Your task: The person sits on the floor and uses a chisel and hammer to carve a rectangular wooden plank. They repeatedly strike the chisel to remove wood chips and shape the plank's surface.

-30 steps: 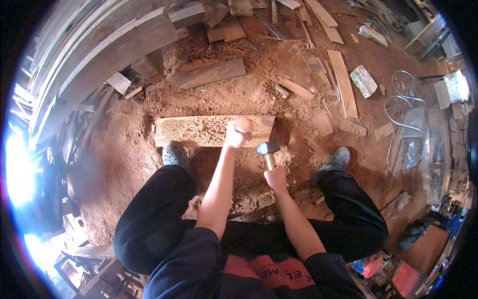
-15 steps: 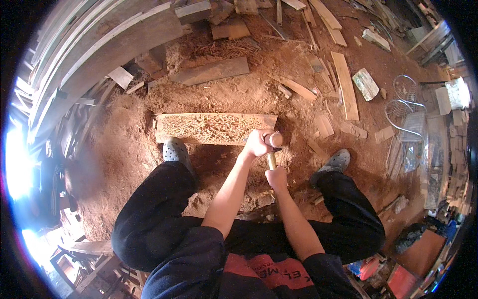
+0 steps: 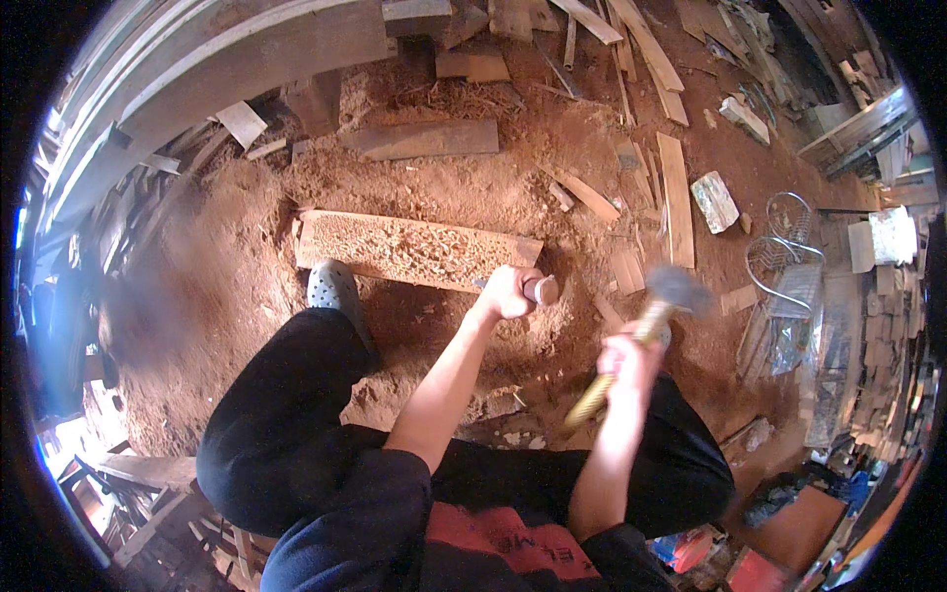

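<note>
A carved wooden board lies on the dirt floor in front of me, its top covered in raised relief. My left hand is wrapped round a chisel at the board's right end. The butt of its round wooden handle points right, and a bit of the blade shows left of my fist, near the board's front edge. Off to the right, my right hand grips a hammer by its yellowish handle. The dark hammer head is smeared by motion and stands apart from the chisel.
My left foot in a grey clog touches the board's near edge. Beyond lie a loose plank and a long board. A pale block and a wire rack are at the right. Stacked timber fills the far left.
My right hand has swung the hammer away from the chisel, out to the right. The left hand keeps its grip on the chisel. The board looks slightly more tilted as the view shifts.
</note>
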The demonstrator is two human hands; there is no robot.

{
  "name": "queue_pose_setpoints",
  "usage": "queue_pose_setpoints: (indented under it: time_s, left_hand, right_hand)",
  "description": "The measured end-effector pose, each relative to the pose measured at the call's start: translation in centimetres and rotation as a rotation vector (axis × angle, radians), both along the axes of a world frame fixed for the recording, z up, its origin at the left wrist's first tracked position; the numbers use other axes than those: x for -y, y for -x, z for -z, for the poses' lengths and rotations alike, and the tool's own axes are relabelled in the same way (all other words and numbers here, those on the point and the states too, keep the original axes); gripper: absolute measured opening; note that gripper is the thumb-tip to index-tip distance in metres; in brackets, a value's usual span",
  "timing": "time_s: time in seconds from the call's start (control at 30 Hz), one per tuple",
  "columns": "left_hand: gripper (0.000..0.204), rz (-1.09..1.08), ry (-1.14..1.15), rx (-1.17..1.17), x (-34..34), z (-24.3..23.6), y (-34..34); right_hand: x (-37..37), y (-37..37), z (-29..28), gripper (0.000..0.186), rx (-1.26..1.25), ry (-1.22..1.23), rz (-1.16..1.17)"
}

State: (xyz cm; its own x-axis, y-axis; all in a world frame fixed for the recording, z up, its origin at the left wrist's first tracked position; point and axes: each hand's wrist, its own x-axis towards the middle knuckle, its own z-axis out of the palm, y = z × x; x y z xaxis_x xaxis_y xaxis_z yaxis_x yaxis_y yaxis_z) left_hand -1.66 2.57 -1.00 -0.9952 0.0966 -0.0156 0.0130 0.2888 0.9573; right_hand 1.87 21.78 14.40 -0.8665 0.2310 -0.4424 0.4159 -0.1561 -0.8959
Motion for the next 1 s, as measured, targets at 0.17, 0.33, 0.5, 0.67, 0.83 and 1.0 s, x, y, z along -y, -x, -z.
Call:
queue_pose_setpoints:
  time_s: [0.17, 0.33, 0.5, 0.67, 0.83, 1.0]
  left_hand:
    - [0.024, -0.100, -0.081, -0.011, 0.4, 0.0, 0.5]
    - [0.030, -0.055, -0.059, 0.064, 0.4, -0.7, 1.0]
    - [0.028, -0.155, 0.038, -0.093, 0.8, 3.0, 1.4]
    - [0.027, -0.119, -0.142, 0.055, 0.8, 2.6, 0.6]
    - [0.031, -0.127, -0.088, 0.028, 0.1, 1.1, 1.2]
    - [0.035, -0.109, -0.091, 0.073, 0.4, 0.6, 0.9]
  right_hand:
    - [0.1, 0.1, -10.2, 0.023, -0.647, -0.134, 0.202]
    - [4.4, -3.1, 2.2, 0.013, -0.246, -0.475, -0.027]
    - [2.6, -1.8, 2.2, 0.007, 0.094, -0.409, -0.217]
    - [2.4, -1.4, -7.7, 0.019, -0.482, -0.098, 0.070]
    - [3.5, -2.0, 4.4, 0.013, -0.488, -0.712, -0.079]
    - [3.2, -2.4, 9.6, 0.019, 0.153, -0.448, -0.302]
